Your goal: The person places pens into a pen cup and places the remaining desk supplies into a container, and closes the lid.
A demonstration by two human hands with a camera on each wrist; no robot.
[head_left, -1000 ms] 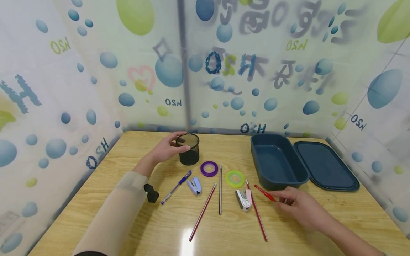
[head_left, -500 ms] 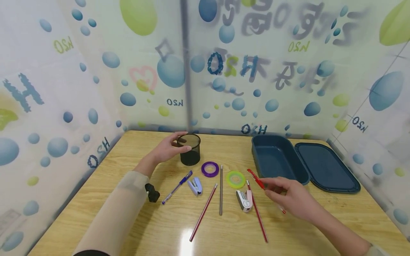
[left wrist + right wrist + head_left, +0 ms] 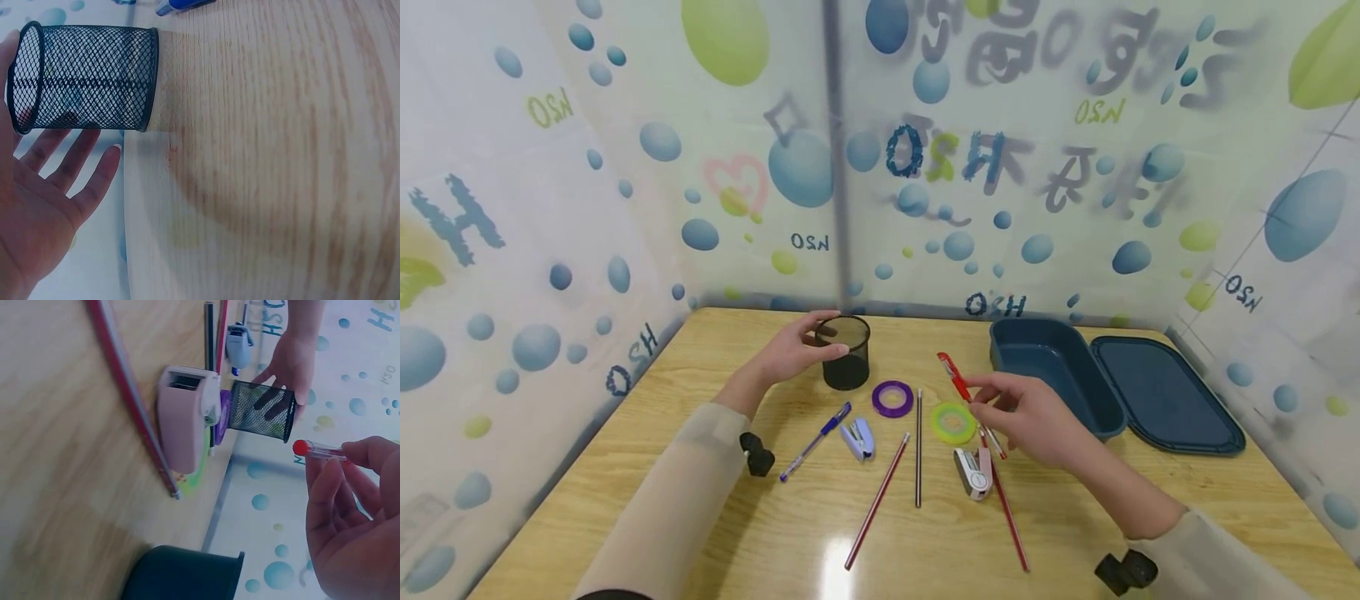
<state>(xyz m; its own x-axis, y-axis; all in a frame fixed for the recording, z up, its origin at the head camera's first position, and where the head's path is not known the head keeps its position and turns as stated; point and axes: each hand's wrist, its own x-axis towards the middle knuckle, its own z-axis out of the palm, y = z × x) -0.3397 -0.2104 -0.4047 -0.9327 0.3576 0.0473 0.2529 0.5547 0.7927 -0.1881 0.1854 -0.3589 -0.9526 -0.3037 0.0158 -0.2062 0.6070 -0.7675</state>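
My left hand (image 3: 788, 350) holds a black mesh pen holder (image 3: 847, 371) upright at the back of the table, thumb at the near side and fingers behind. The left wrist view shows fingers (image 3: 94, 181) spread beside the mesh. My right hand (image 3: 1030, 421) pinches a red pen (image 3: 953, 375) between thumb and fingers, tilted, red cap up and toward the holder. It hangs above a yellow-green tape roll (image 3: 953, 423). In the right wrist view the pen's clear barrel end (image 3: 322, 450) sticks out of the pinch.
On the table lie a purple tape roll (image 3: 892, 399), a blue pen (image 3: 816, 440), a lilac stapler (image 3: 858, 438), a pink-white stapler (image 3: 974, 473) and several pencils (image 3: 918, 450). A dark blue box (image 3: 1060, 375) and its lid (image 3: 1168, 396) stand at the right.
My right hand has lifted the red pen from beside the blue box and carried it left and back toward the pen holder. The left hand has stayed at the holder.
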